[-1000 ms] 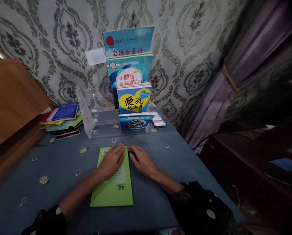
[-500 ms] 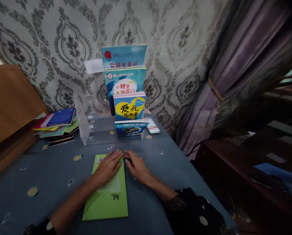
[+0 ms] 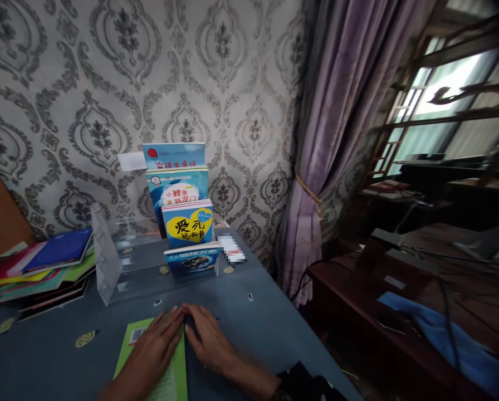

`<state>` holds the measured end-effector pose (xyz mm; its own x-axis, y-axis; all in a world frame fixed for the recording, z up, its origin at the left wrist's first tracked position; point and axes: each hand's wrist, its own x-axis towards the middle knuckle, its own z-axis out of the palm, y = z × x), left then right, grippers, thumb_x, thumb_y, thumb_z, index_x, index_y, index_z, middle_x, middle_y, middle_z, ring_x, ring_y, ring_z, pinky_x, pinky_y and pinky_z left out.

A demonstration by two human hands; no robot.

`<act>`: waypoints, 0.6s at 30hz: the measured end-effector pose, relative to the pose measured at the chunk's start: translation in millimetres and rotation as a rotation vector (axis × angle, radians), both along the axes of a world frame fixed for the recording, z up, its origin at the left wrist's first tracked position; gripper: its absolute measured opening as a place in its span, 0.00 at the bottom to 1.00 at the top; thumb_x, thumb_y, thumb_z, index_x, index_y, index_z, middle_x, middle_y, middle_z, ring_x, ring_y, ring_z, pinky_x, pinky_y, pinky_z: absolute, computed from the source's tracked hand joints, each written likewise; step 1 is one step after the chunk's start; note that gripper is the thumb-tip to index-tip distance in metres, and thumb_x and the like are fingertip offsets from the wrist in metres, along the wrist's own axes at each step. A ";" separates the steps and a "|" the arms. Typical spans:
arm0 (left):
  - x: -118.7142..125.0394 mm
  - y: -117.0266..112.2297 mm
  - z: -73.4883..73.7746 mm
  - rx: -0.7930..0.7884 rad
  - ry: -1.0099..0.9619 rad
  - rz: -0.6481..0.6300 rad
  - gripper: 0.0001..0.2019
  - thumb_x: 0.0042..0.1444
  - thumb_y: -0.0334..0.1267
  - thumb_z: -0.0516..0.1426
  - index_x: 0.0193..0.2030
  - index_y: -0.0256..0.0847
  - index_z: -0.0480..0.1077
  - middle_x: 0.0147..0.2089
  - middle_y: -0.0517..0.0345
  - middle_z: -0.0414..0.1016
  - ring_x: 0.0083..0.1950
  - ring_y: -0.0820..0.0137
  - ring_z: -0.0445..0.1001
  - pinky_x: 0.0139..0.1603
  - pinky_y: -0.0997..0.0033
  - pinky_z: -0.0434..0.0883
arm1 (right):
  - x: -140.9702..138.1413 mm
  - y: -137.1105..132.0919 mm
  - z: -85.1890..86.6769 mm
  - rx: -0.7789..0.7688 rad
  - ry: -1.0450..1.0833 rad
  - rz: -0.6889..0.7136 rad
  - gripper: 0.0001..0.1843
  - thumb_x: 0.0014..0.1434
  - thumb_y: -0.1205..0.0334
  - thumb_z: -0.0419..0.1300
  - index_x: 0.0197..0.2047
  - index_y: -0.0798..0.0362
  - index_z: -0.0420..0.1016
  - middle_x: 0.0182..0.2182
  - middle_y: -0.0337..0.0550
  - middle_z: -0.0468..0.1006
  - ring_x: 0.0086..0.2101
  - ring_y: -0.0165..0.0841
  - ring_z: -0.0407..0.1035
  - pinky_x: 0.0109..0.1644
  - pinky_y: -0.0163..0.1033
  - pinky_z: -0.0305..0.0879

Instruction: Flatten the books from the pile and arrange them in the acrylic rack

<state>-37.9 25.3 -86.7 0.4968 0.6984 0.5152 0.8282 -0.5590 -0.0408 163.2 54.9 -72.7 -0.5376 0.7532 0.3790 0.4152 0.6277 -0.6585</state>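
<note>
On patterned tabletop (image 3: 278, 340), left hand (image 3: 155, 342) flat over rectangular green book (image 3: 178, 376), right hand (image 3: 210, 338) alongside, grips unclenched.

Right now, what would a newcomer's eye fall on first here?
Probably the upright books, stepped in a clear stand before the patterned wall, one bearing a yellow heart. Then the bright green book lying flat on the blue tabletop, nearer the camera. Off to the right, the purple curtain, tied back.

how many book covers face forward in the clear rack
4: pale-blue cover at the back, white-circle cover next, yellow-heart cover third, dark-blue cover in front. Others may be hidden behind.
</note>
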 end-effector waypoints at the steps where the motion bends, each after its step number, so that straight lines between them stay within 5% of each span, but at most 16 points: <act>1: 0.6 -0.5 1.0 0.002 -0.001 -0.009 0.23 0.69 0.41 0.49 0.70 0.50 0.57 0.65 0.57 0.68 0.63 0.66 0.70 0.61 0.63 0.71 | -0.1 0.0 0.5 -0.001 0.002 -0.002 0.24 0.63 0.68 0.52 0.62 0.51 0.62 0.55 0.49 0.74 0.57 0.40 0.67 0.63 0.48 0.63; 12: 3.9 -19.4 16.2 0.053 0.122 -0.079 0.22 0.69 0.42 0.48 0.68 0.50 0.60 0.62 0.56 0.71 0.59 0.67 0.74 0.56 0.68 0.75 | -1.1 -2.8 10.9 0.017 -0.048 -0.005 0.18 0.66 0.67 0.51 0.59 0.52 0.66 0.52 0.49 0.76 0.53 0.41 0.68 0.60 0.48 0.64; 18: 9.6 -34.4 25.5 0.051 0.096 -0.143 0.26 0.68 0.41 0.50 0.72 0.51 0.53 0.61 0.58 0.73 0.57 0.68 0.76 0.56 0.73 0.73 | -1.0 -1.0 8.7 0.077 -0.101 0.012 0.17 0.65 0.68 0.53 0.57 0.53 0.68 0.51 0.49 0.77 0.52 0.39 0.69 0.61 0.47 0.62</act>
